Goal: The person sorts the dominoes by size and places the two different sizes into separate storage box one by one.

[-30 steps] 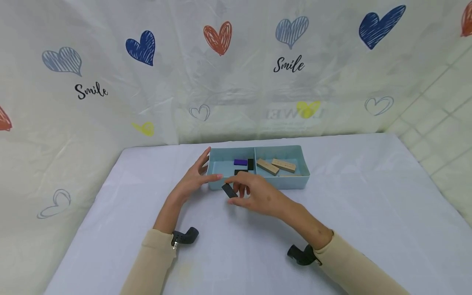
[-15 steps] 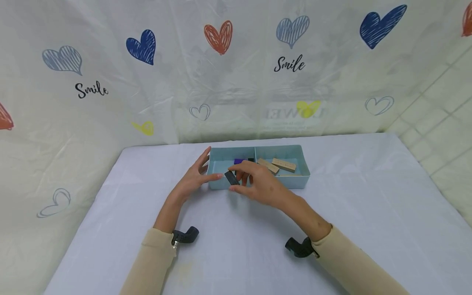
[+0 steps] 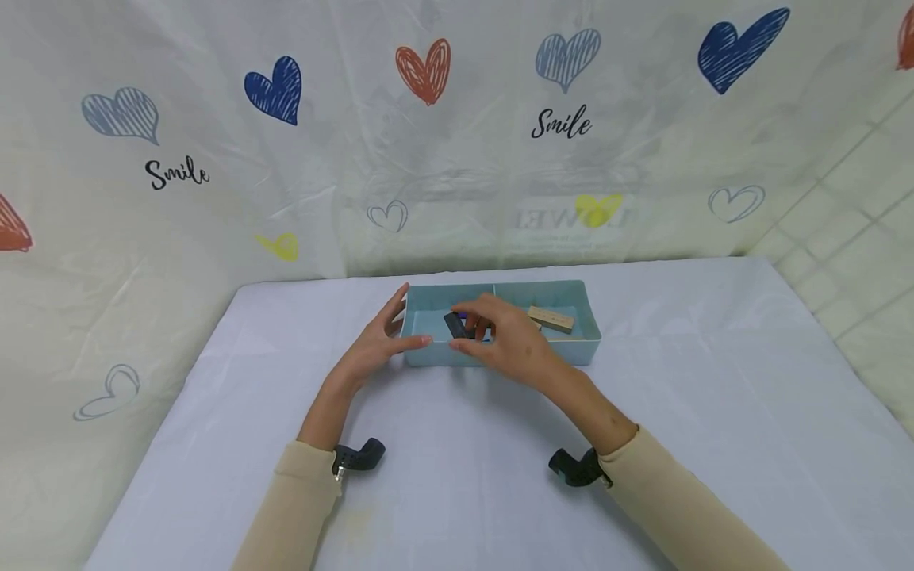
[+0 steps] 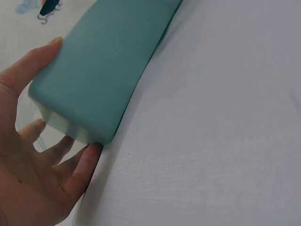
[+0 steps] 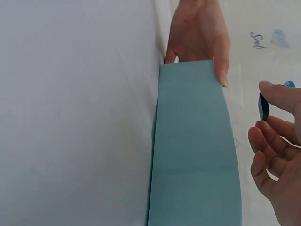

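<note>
So the right hand (image 3: pixel 503 337) is pinching a small dark block (image 3: pixel 455 323) between thumb and fingertips, holding it just above the left compartment of a light blue tray (image 3: pixel 571 351). From the right wrist camera you can see the same block (image 5: pixel 263 106) edge-on, thumb on top and the other fingers curled underneath.

Left hand (image 3: pixel 374 345) is spread out flat against the tray's left end, with the thumb lying along the near wall and the fingers up the side. The left wrist view shows it cupping that corner of the tray (image 4: pixel 101 70), fingers straight.

Inside the tray there's a bit of a purple block (image 3: pixel 466 316) peeking out behind the right hand, and a plain wooden block (image 3: pixel 551 319) lying in the right compartment.

Everything sits on a pale lilac tablecloth (image 3: pixel 714 412). The backdrop is a white sheet with scribbled hearts in blue, orange and yellow, and "Smile" (image 3: pixel 560 124) written on it in black script, twice. There's also some faint lettering showing through behind it, too washed out to read.
</note>
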### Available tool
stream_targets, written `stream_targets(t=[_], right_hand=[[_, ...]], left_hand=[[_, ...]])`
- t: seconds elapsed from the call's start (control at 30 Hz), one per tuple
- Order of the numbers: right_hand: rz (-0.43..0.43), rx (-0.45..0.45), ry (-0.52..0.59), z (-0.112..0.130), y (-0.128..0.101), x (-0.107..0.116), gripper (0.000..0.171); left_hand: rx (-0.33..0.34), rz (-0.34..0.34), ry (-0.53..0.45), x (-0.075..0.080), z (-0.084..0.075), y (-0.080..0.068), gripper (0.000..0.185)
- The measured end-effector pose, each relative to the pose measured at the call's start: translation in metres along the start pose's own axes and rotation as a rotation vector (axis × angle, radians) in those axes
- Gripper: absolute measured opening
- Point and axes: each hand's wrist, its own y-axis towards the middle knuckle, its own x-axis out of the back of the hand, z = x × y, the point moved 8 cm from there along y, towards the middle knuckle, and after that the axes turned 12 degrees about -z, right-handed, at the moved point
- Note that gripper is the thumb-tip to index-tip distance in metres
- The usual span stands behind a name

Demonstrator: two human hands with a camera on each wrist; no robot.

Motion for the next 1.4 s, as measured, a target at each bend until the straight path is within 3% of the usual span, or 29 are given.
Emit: stream_targets(t=[0.37, 0.7, 1.4], right_hand=[[-0.036, -0.044, -0.013, -0.012, 0.009, 0.003, 0.045], [-0.062, -0.023, -0.027, -0.021, 0.018, 0.003, 0.045], [-0.013, -0.133, -0.159, -0.04, 0.025, -0.004, 0.05]], left_hand=[[0.01, -0.007, 0.009, 0.0, 0.002, -0.001, 0.099], [-0.006, -0.006, 0.007, 0.001, 0.001, 0.002, 0.099], [-0.009, -0.003, 0.002, -0.001, 0.001, 0.003, 0.098]])
